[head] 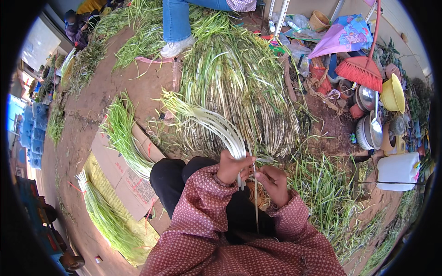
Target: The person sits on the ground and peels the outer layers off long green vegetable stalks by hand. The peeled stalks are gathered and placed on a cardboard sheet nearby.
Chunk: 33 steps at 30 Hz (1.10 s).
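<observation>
My left hand (232, 168) grips a bunch of cleaned white stalks (224, 129), long alliums such as garlic chives, whose pale yellow-green leaf tips fan out to the upper left. Close beside it, my right hand (274, 182) pinches one thin stalk (256, 207) between thumb and fingers. That stalk hangs down over my lap and also passes by my left thumb. In front of both hands spreads a large heap of uncleaned stalks (238, 93), their soiled white ends towards me. To my left, loose green stalks (126, 134) lie on a flattened cardboard box (115, 169).
A tied bundle (107, 217) rests on a yellow sack (91, 165) at left. Stripped leaves (328, 200) litter the ground at right. Beyond them stand a white jerrycan (397, 170), a red broom (361, 70) and pots. Another person's jeans-clad leg (176, 20) is behind the heap.
</observation>
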Tool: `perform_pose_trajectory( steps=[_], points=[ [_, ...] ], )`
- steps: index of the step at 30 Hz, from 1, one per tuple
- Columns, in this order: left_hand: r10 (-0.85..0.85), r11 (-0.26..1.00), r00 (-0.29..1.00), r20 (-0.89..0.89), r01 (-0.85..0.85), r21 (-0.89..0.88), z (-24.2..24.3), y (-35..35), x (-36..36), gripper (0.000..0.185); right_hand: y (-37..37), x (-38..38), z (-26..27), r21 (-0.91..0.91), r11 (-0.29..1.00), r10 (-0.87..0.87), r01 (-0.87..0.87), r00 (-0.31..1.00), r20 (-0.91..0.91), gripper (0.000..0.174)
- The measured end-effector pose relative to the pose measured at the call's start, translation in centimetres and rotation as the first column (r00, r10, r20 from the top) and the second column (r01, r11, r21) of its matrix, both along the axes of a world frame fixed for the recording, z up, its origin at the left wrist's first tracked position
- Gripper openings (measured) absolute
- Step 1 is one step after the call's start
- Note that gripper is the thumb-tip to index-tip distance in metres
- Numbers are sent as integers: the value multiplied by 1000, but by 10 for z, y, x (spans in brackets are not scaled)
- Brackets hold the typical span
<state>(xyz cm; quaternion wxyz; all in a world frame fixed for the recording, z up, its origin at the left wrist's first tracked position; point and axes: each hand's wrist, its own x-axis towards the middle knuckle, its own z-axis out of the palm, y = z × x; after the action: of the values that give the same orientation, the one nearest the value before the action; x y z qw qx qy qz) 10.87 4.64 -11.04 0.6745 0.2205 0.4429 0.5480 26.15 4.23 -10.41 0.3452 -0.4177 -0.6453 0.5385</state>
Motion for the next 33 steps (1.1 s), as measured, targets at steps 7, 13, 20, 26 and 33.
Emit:
perform_pose_trajectory(
  steps=[7,13,20,26,33],
  points=[
    [32,999,994,-109,-31,15,7,-4,0,5,34,-25,-13,-300,948,-187,110,952,-243,16],
    [127,988,976,-176,-108,114,15,-5,-14,9,7,-13,-17,-141,968,-230,207,957,-175,4],
    [200,969,947,-252,-153,192,43,-9,-42,2,-41,40,-35,-176,969,-165,172,985,55,16],
    [231,959,966,-113,-206,193,55,-12,-57,7,-73,98,-70,-288,915,-227,283,950,214,30],
    [229,953,965,-128,-195,234,57,-13,-58,7,-143,234,-176,-213,914,-183,345,820,543,25]
  ],
)
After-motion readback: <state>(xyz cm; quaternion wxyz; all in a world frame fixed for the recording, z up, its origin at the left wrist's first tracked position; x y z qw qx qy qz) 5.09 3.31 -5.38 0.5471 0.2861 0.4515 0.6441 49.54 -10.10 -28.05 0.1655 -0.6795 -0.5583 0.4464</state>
